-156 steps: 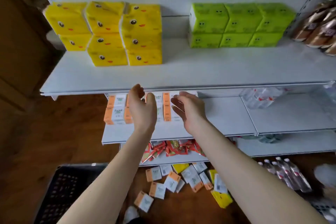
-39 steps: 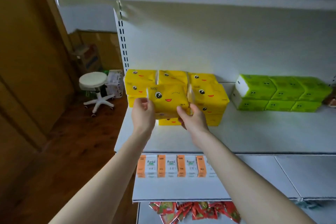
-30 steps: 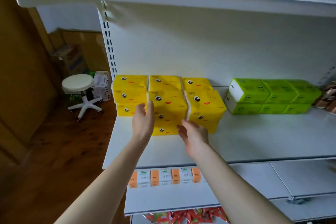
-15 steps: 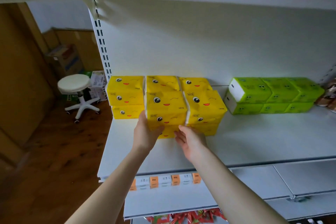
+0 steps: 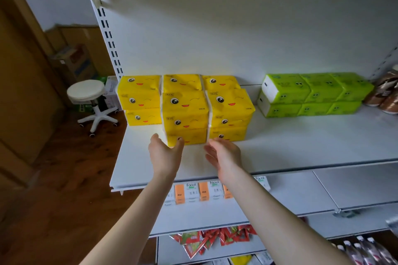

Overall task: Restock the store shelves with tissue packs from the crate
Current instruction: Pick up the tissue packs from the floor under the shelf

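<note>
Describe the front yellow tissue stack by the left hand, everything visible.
The yellow tissue stack is three packs high, wrapped in glossy plastic printed with winking faces and red mouths, white along its left edge. It stands on the white shelf, against a matching stack on its right. The left hand seems to touch the bottom pack with a fingertip; the right hand hovers nearby.

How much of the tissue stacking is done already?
Done: yellow tissue packs stand stacked on the white shelf, with green packs to their right. In hand: nothing; the left hand and right hand are open at the front middle stack's foot. Left: the crate is out of view, so remaining packs cannot be counted; bare shelf shows between the two colours.
</note>
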Demonstrator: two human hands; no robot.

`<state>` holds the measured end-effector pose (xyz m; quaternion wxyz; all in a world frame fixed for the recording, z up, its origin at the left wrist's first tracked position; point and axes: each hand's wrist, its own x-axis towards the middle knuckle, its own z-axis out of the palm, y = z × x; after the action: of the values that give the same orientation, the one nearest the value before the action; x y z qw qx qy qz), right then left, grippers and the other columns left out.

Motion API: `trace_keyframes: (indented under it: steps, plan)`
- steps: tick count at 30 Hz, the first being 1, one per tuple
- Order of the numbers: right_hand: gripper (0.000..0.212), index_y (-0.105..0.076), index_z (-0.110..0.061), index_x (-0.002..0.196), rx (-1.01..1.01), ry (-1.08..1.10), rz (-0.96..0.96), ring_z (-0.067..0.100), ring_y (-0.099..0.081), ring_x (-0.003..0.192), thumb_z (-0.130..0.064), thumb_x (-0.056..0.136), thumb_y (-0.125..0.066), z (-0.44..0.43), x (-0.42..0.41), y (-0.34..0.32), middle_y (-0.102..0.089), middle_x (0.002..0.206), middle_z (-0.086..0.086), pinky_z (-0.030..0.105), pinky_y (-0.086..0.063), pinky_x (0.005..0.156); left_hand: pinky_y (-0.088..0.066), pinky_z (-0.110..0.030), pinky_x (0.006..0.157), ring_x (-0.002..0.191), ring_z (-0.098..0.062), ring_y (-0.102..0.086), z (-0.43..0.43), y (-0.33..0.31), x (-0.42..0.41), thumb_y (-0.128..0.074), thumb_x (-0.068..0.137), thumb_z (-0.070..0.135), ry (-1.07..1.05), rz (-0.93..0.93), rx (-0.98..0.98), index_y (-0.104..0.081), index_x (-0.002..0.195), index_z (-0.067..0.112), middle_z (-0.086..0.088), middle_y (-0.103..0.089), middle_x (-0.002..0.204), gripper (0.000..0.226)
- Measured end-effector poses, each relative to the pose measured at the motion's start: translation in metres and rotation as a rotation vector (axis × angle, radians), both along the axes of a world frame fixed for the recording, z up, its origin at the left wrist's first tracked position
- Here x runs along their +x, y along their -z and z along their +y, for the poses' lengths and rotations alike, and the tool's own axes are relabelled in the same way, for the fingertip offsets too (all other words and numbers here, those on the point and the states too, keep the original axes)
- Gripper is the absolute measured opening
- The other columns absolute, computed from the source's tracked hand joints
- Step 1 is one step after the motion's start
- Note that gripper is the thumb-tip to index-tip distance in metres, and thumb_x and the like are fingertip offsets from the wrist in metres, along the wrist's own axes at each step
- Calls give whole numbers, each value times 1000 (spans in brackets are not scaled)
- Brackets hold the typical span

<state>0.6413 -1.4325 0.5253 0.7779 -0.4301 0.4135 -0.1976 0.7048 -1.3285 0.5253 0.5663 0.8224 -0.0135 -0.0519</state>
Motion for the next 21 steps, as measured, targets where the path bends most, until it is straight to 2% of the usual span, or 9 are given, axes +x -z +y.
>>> trace_keyframes:
  steps: [1,4,5,8,10,13,16,18,21]
  plan:
    - [15,-59,-11,99,-15,-3,-3,20,-64,79,-5,86,-61,-2,-7,0,-66,93,12,28,-50,68,-41,-36,83,107,-32,-49,-2,-1,-10,-68,83,22,-18,-5,-17,-41,127,-4,-17,-51,113,57]
    - [13,-60,-11,99,-58,-33,-2,19,-66,80,-7,87,-60,-13,-31,0,-67,93,10,29,-52,71,-41,-36,92,112,-27,-50,-13,-6,-44,-64,86,19,-47,-42,-76,-43,130,1,-15,-52,122,52]
    - [12,-61,-11,99,-66,-40,-7,18,-66,79,-7,87,-59,-19,-41,0,-66,91,10,29,-52,71,-42,-34,90,108,-26,-53,-19,-8,-57,-61,87,17,-42,-64,-99,-47,127,3,-13,-56,117,45]
    - [5,-60,-12,89,-111,-73,-27,16,-64,72,-8,89,-56,-40,-81,4,-65,81,7,25,-51,65,-49,-34,82,89,-23,-62,-41,-4,-101,-55,90,14,58,-93,-126,-57,108,10,-6,-65,90,18]
    - [10,-60,-13,82,-167,-105,-21,15,-64,70,-9,89,-54,-60,-114,13,-65,76,6,24,-51,63,-50,-33,71,77,-19,-64,-61,6,-135,-53,91,12,155,-96,-103,-58,94,14,-3,-65,78,6]
    - [13,-60,-14,78,-224,-151,25,15,-63,67,-10,89,-54,-97,-172,34,-65,73,4,23,-50,62,-47,-29,61,63,-11,-62,-98,33,-189,-51,91,9,239,4,-55,-56,81,18,-3,-64,71,14]
    - [13,-60,-15,79,-234,-165,81,14,-63,66,-12,90,-55,-136,-228,62,-65,73,3,22,-51,61,-45,-22,54,62,-11,-61,-138,68,-237,-49,93,11,377,189,20,-59,93,9,-7,-65,78,10]
    - [13,-60,-15,78,-221,-153,123,14,-63,67,-12,90,-56,-159,-258,84,-65,73,3,23,-51,61,-45,-17,50,62,-13,-61,-160,94,-263,-51,92,12,426,273,76,-60,102,5,-7,-64,79,15]
    - [14,-59,-15,75,-162,-115,193,17,-62,66,-11,89,-58,-180,-290,130,-64,72,5,25,-50,59,-47,-22,54,59,-10,-61,-180,136,-300,-51,91,10,449,354,128,-61,99,6,-5,-63,76,13]
